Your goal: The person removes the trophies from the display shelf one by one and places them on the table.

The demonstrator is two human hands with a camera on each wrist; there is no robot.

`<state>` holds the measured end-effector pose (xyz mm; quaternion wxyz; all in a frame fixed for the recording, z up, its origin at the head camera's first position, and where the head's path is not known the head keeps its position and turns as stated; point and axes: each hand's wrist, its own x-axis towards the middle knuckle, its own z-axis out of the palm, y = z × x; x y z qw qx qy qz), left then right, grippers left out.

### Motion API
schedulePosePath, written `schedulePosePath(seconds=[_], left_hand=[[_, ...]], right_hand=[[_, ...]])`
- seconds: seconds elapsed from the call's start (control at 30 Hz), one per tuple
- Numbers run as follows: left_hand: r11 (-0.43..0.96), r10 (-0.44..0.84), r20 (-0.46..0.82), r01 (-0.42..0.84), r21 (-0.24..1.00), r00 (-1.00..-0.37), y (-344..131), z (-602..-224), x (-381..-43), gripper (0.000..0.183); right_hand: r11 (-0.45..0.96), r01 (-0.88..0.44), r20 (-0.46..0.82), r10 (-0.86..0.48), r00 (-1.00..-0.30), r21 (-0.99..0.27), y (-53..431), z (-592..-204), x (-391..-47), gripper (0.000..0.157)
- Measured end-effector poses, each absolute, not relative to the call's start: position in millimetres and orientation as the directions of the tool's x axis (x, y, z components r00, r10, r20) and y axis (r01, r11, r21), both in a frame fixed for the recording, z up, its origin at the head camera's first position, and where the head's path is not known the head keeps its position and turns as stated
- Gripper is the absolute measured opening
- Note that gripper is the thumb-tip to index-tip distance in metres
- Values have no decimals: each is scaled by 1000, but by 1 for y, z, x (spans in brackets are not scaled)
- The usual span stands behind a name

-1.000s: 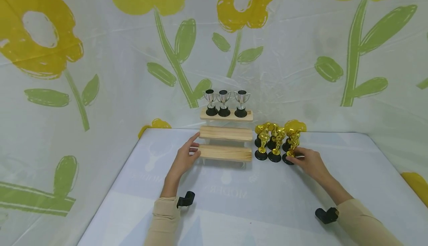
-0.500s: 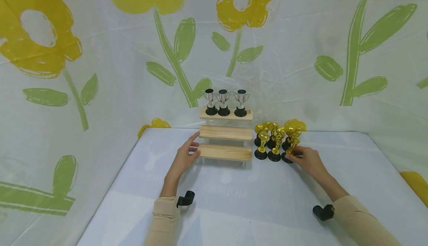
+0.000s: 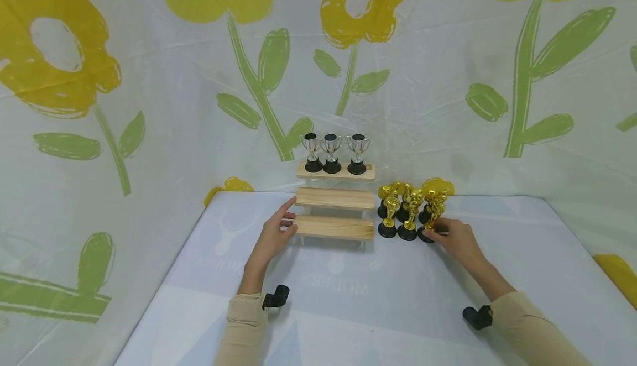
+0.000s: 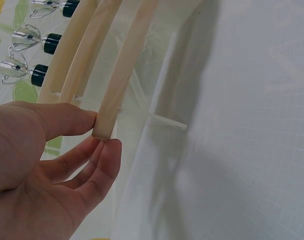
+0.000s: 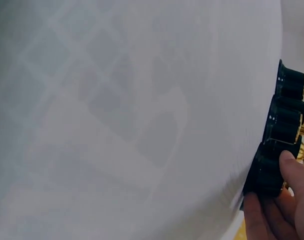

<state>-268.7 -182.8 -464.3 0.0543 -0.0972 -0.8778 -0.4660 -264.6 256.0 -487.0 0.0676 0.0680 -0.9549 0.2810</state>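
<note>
My left hand [image 3: 272,237] holds the left end of a three-tier wooden display rack [image 3: 333,226]. In the left wrist view, the thumb and fingertips [image 4: 111,150] meet at the end of the lowest board [image 4: 114,95]. To the right of the rack, several gold figure trophies on black bases stand in two rows. My right hand [image 3: 457,240] grips the front right gold trophy [image 3: 436,211] low down. Seen from the right wrist, the thumb lies against its black base [image 5: 267,167], with fingers around the far side; its gold figure is mostly out of that view.
Three silver cups stand on the top board, among them a middle cup [image 3: 331,150]. The two lower boards are bare wood. A front left gold trophy [image 3: 390,211] stands close to the rack. A flower-printed curtain [image 3: 428,78] hangs behind the white table [image 3: 338,316].
My right hand and forearm have shifted very slightly left, still at the front right trophy, which stays in its row. The left hand has kept its place on the rack.
</note>
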Motion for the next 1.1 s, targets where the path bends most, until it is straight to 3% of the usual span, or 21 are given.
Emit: schedulePosePath(seconds=[0.67,1.1], left_hand=[[549,123,209,242,800,-970,-184,-467,-269,70],[561,106,204,228,796,-973,-183,-465,-267,72]], right_hand=[[846,-140,135,-82,-987,-514,249,-484,-260,44],[870,-110,-9,-131,-991,-480,252,-470,-245,70]])
